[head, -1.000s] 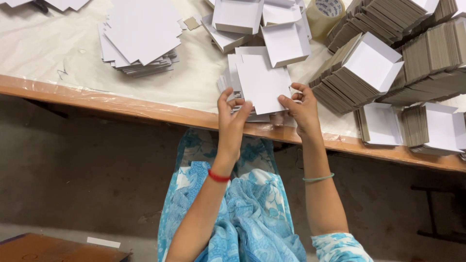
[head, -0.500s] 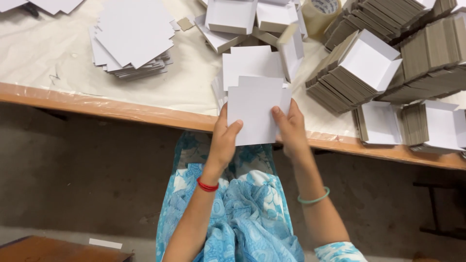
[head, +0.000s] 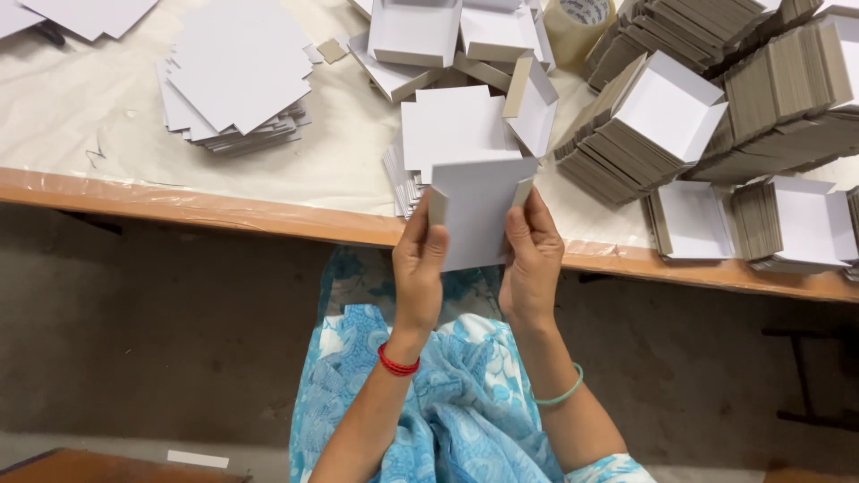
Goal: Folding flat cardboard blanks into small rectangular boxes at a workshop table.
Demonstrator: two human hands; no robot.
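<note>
Gripping a white square cardboard blank with short folded side flaps [head: 479, 210], the left hand [head: 419, 268] pinches its left edge, thumb on the face, while the right hand [head: 532, 261] clasps its right edge the same way. The blank is held in the air just over the near edge of the surface [head: 268, 215], a wooden-edged top covered with pale sheeting, and above the person's blue patterned lap. A red thread band [head: 398, 365] circles the left wrist and a thin green bangle [head: 564, 392] the right.

Just beyond the blank lies a small pile of similar white flat blanks [head: 447, 125] on the surface. Behind that pile stand several white folded open box trays [head: 416, 31], one tipped on its side. To the left rests a larger, loosely fanned stack of white flat sheets [head: 237, 76]. To the right, dense rows of grey-brown nested cardboard pieces [head: 778, 89] lean together, some topped by white open trays. A roll of clear tape [head: 582, 22] sits near the far edge.
</note>
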